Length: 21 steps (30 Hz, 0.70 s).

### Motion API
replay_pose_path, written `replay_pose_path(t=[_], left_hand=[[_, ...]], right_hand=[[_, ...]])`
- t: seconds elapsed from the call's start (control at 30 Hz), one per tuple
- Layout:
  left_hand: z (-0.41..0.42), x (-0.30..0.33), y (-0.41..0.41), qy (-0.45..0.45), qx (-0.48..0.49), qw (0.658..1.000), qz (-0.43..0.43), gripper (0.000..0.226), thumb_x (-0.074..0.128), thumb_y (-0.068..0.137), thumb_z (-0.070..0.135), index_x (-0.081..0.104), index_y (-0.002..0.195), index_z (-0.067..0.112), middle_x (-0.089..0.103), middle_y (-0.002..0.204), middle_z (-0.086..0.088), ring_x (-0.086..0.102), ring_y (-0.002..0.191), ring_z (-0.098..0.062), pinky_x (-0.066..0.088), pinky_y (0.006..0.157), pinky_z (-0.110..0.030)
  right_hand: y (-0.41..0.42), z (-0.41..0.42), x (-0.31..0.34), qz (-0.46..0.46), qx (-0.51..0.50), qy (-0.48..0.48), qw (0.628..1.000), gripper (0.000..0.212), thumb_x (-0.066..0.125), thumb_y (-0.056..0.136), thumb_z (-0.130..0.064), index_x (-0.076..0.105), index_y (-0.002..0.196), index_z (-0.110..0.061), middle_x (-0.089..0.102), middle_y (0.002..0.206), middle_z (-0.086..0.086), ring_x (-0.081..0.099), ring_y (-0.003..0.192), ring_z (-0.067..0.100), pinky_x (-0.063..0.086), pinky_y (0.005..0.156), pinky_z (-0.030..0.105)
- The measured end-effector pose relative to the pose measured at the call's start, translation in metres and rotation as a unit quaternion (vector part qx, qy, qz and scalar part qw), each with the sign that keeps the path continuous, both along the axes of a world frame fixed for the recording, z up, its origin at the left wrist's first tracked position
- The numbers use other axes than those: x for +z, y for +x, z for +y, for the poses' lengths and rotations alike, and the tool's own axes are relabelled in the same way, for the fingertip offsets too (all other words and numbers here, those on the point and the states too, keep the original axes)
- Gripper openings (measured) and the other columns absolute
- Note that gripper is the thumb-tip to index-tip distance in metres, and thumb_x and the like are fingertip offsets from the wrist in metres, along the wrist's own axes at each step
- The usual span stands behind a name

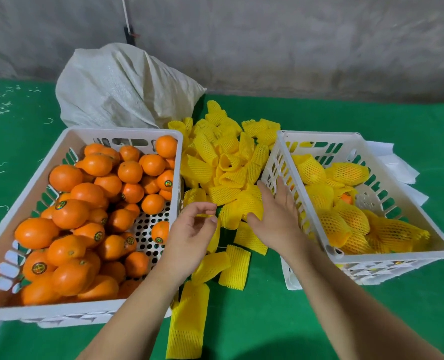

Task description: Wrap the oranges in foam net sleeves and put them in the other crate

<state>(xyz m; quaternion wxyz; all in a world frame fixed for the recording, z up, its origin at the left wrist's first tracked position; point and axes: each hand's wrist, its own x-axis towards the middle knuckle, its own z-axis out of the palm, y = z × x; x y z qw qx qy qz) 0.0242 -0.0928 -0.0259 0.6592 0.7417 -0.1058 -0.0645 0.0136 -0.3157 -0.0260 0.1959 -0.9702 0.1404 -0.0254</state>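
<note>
**Oranges on one side, yellow nets in the middle**

The left crate (175, 141) is white and full of shiny bare oranges (70, 213), some with small round stickers. The left hand (189, 231) hangs beside it, fingers loosely curled, holding nothing. A pile of yellow foam net sleeves (226, 162) lies on the green table (371, 120) between the 2 crates. The right hand (278, 216) is flat with straight fingers, resting on the sleeves. The right crate (319, 137) holds wrapped oranges (350, 216) in yellow nets.
</note>
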Motion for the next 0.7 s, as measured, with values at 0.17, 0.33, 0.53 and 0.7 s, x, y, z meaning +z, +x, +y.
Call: replay_pose_path(t=[0.17,0.33,0.53,0.7], left_hand=[[-0.021,-0.008,0.027,0.185,-0.050,0.980,-0.058,0.035,0.061,0.103,0.011,0.061,0.138,0.016,0.060,0.133,-0.002,0.060,0.119,-0.014,0.048,0.099,-0.023],[-0.027,-0.011,0.041,0.253,-0.064,0.963,-0.067,0.044,0.057,0.103,0.009,0.056,0.147,0.015,0.057,0.142,-0.010,0.055,0.131,-0.022,0.044,0.107,-0.032],[-0.031,-0.014,0.058,0.385,-0.088,0.915,-0.085,0.054,0.057,0.103,0.014,0.045,0.155,0.021,0.050,0.147,-0.011,0.049,0.133,-0.036,0.040,0.110,-0.044],[-0.031,-0.002,0.087,0.447,-0.119,0.874,-0.147,0.047,0.056,0.105,0.024,0.050,0.151,0.023,0.051,0.146,-0.007,0.050,0.130,-0.034,0.042,0.107,-0.046]], right_hand=[[0.015,0.059,-0.019,0.038,0.037,0.170,0.984,0.075,0.058,0.100,-0.030,0.015,0.160,-0.045,-0.013,0.170,-0.012,0.003,0.157,0.033,0.020,0.124,0.053],[0.026,0.069,-0.031,0.042,0.038,0.195,0.979,0.071,0.052,0.104,-0.018,0.017,0.162,-0.040,-0.008,0.171,-0.007,0.009,0.157,0.032,0.026,0.123,0.053],[0.051,0.052,-0.043,0.070,0.034,0.184,0.980,0.078,0.058,0.103,-0.019,0.013,0.163,-0.037,-0.006,0.171,-0.004,0.013,0.156,0.033,0.031,0.121,0.053],[0.097,0.036,-0.050,0.068,0.028,0.158,0.985,0.092,0.065,0.097,-0.017,0.004,0.163,-0.036,-0.008,0.170,0.000,0.012,0.155,0.037,0.029,0.121,0.051]])
